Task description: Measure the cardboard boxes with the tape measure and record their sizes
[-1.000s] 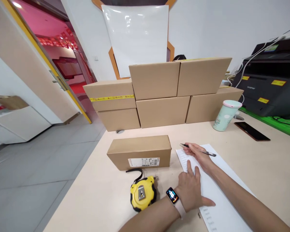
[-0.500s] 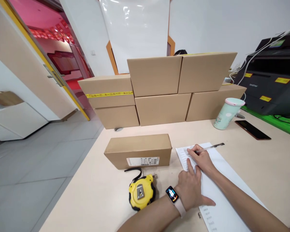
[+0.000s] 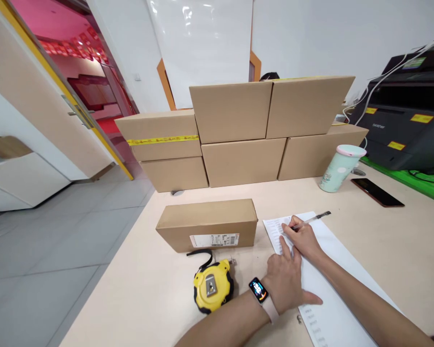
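A sheet of paper (image 3: 332, 289) with rows of writing along its left side lies on the table (image 3: 123, 289). My left hand (image 3: 284, 277) rests on it with fingers spread, and a smartwatch (image 3: 259, 290) is on that wrist. Just beyond, my right hand (image 3: 304, 238) grips a pen (image 3: 313, 219) over the upper left of the sheet; the fingers hide the pen's tip. To the left stands a small cardboard box (image 3: 208, 214) with a white label on its front. A yellow and black tape measure (image 3: 213, 286) lies before the box, its black strap curling toward it.
Larger cardboard boxes (image 3: 244, 161) are stacked along the table's back. A mint cup (image 3: 342, 168) with a pink rim and a dark phone (image 3: 377, 192) are at the right. Behind them, a black printer (image 3: 401, 125) sits on a green surface. Part of a dark-haired head (image 3: 269, 76) shows behind the boxes.
My right hand has turned the pen from lying nearly sideways, tip visible, to a writing hold on the paper. Its back end has since tipped slightly. My left hand stays put.
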### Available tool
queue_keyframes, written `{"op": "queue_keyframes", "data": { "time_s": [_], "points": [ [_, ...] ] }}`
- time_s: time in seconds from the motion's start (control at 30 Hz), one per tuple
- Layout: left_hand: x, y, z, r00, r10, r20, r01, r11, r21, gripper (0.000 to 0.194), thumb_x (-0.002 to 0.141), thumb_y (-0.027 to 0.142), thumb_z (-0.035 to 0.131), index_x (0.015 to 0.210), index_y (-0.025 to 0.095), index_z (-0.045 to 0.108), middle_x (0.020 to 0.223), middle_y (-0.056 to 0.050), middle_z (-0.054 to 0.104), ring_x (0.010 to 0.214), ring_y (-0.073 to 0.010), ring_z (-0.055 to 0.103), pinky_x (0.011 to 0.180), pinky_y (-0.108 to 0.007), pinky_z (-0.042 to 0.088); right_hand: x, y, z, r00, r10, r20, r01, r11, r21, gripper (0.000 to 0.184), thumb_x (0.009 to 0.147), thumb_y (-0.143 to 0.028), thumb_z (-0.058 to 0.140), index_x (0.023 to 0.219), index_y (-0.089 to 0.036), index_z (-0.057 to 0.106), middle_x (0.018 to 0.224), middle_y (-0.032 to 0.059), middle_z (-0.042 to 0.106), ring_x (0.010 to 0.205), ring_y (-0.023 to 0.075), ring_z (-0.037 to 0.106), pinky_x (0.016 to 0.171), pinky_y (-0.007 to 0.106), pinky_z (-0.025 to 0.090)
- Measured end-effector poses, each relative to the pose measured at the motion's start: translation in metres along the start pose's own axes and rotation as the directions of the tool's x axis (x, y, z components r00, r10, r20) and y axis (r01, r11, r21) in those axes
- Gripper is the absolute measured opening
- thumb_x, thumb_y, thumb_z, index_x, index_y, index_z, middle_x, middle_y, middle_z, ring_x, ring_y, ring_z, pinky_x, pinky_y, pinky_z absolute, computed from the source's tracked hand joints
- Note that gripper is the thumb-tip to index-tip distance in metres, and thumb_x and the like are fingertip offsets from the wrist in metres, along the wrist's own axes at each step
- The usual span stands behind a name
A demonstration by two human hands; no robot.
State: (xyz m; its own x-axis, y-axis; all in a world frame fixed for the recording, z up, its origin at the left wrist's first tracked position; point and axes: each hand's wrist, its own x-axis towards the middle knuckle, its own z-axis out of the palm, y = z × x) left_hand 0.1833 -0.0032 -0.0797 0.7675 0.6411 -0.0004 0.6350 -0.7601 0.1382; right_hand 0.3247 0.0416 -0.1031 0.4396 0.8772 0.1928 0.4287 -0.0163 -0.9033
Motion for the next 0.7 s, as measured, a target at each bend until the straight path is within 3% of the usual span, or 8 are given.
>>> {"op": "queue_keyframes", "data": {
  "time_s": [0.43,0.7],
  "points": [
    [0.0002,0.0017,-0.0057,0.999,-0.011,0.048,0.009,0.999,0.046,0.123,0.061,0.085,0.057,0.147,0.002,0.029,0.147,-0.031,0.038,0.087,-0.0315,0.067,0.070,-0.037,0.053,0.0010,0.0031,0.0027,0.999,-0.047,0.022,0.049,0.997,-0.056,0.033,0.074,-0.039,0.060,0.056,-0.024,0.036,0.050,-0.0069,0.036,0.049,0.0112,0.035,0.047,0.025,0.029],
    [-0.0006,0.0013,0.0005,1.000,-0.009,-0.014,0.010,0.998,0.059,0.120,0.059,0.086,0.058,0.144,0.003,0.036,0.146,-0.031,0.041,0.083,-0.0302,0.067,0.070,-0.037,0.052,0.0015,0.0041,0.0033,0.998,-0.055,0.024,0.057,0.996,-0.066,0.031,0.073,-0.036,0.059,0.056,-0.025,0.036,0.050,-0.0073,0.036,0.049,0.0113,0.036,0.047,0.025,0.028]
  ]
}}
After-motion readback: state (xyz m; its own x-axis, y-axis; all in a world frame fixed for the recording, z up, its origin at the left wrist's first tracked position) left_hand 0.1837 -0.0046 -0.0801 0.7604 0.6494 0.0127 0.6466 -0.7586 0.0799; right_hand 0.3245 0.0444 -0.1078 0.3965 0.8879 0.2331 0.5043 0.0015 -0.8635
